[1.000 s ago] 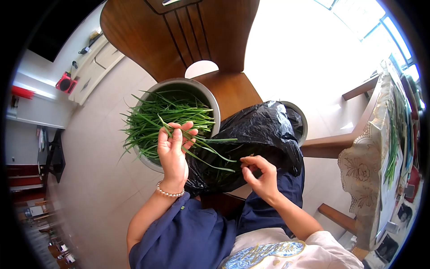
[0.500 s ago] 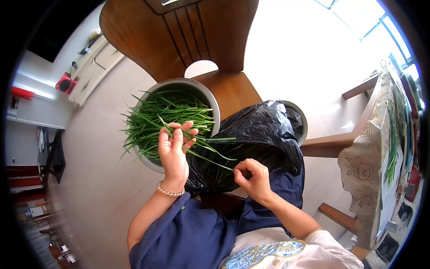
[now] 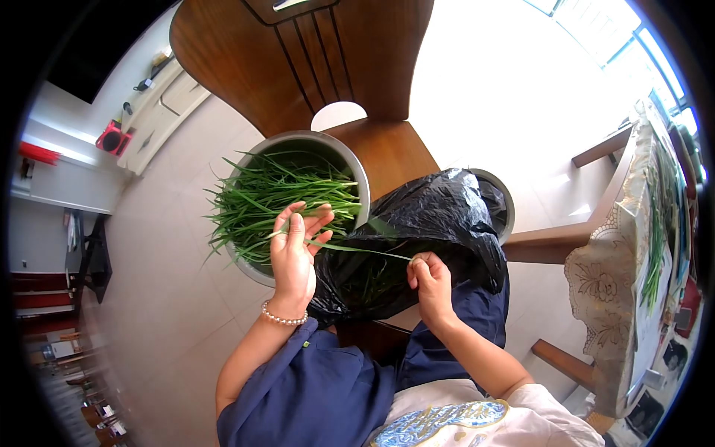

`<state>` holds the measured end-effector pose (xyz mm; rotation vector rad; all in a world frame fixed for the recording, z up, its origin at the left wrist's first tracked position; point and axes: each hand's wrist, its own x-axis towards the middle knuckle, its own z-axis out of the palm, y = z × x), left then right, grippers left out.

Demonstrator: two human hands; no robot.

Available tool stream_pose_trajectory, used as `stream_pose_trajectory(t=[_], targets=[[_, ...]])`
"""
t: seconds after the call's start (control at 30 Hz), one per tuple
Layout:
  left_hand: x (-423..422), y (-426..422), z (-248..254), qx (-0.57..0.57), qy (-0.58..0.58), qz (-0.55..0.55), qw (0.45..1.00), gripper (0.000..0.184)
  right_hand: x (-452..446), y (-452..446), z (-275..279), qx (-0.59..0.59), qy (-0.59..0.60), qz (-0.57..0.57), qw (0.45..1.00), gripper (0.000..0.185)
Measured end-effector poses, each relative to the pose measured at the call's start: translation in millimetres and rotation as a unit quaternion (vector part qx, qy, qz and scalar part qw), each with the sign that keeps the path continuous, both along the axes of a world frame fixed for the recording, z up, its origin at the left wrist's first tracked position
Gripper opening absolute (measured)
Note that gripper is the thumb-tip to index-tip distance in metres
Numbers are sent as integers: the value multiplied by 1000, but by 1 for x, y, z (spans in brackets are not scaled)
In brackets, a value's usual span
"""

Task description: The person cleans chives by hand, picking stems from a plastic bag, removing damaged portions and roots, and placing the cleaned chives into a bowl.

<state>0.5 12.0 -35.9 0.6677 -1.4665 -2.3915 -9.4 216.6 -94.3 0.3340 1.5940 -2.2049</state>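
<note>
My left hand, with a beaded bracelet at its wrist, pinches a green chive stalk between thumb and fingers. One long chive leaf stretches from it across the black plastic bag. At the leaf's far end, the closed fingertips of my right hand grip it. Behind my left hand, a heap of chives fills a metal basin and hangs over its left side. The bag gapes below the leaf, with dark green bits inside. A blurred green piece shows near the bag's upper edge.
The basin rests on a wooden chair before me. Behind the bag shows a round container's rim. To the right stands a table with a lace cloth, more chives on it. A cabinet lines the left wall.
My right hand has moved up and to the right, drawing the leaf straighter. Several leaves spread from my left hand before; now one long leaf spans the hands.
</note>
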Motion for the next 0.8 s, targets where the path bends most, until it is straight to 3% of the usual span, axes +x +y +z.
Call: stream_pose_trajectory(t=[0.03,0.17,0.3,0.4,0.43,0.47,0.5,0.53,0.6,0.63,0.67,0.7,0.73,0.8], targets=[[-1,1,0,-21,-9,-21,1000,33,0,0,2,7,12,13,1000,8],[-2,6,6,-21,0,-34,999,42,0,1,1,61,38,31,997,7],[0,-10,6,-31,-13,6,999,39,-5,6,-20,150,45,28,987,11],[-4,-38,30,-162,27,77,983,38,-15,17,-42,184,25,17,982,17],[-5,-50,39,-224,46,127,965,37,-18,20,-40,245,68,109,961,17],[-5,-62,49,-285,63,177,940,36,-20,21,-35,302,109,199,926,17],[-6,-74,62,-415,91,194,884,36,-20,21,-26,353,191,241,883,18],[-8,-81,77,-538,116,206,809,35,-22,21,-19,351,193,242,884,18],[-10,-80,93,-573,124,221,779,27,-23,20,-11,448,334,283,780,17],[-11,-80,94,-703,82,178,683,25,-25,20,-13,447,335,284,779,17],[-14,-80,95,-812,36,128,568,24,-27,21,-15,461,433,263,729,16],[-21,-80,87,-861,19,73,503,26,-28,22,-15,469,525,239,669,14],[-30,-83,67,-889,-3,35,456,27,-27,23,-14,469,526,240,667,14],[-39,-85,25,-885,-115,-96,441,40,-20,27,-9,514,427,368,647,9]])
